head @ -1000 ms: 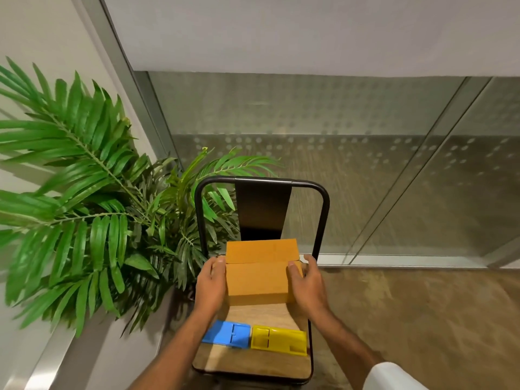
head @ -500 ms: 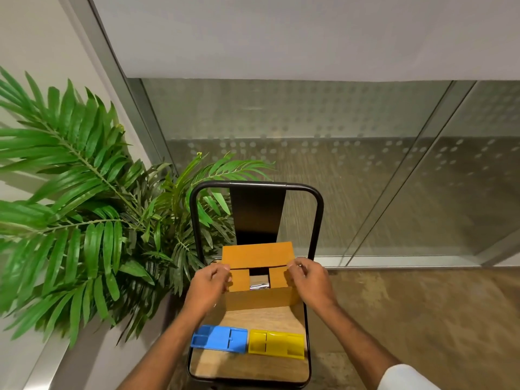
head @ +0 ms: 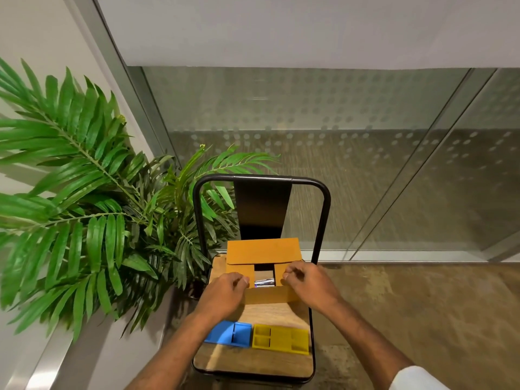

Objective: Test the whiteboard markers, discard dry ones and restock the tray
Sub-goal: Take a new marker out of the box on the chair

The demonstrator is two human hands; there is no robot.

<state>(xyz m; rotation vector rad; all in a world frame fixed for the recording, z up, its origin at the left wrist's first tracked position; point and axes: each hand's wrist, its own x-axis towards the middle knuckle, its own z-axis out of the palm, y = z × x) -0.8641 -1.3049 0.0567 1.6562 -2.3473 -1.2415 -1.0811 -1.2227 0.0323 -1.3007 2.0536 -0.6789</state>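
Left hand (head: 225, 291) and right hand (head: 308, 285) each pinch an inner flap of the orange-brown cardboard box (head: 263, 250); silvery markers (head: 264, 282) lie between them.

I see the brown cardboard box (head: 263, 250) at the back of the chair seat (head: 253, 358), rear flap raised, markers (head: 264, 282) lying inside. The blue tray (head: 228, 333) and yellow tray (head: 281, 339) lie flat, side by side, at the seat's front.

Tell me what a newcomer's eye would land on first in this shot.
The orange-brown cardboard box at the back of the wooden chair seat draws the eye, with the left hand and right hand gripping its inner flaps. Nearer the front edge lie a blue tray and a yellow tray side by side. A big green palm plant fills the left.
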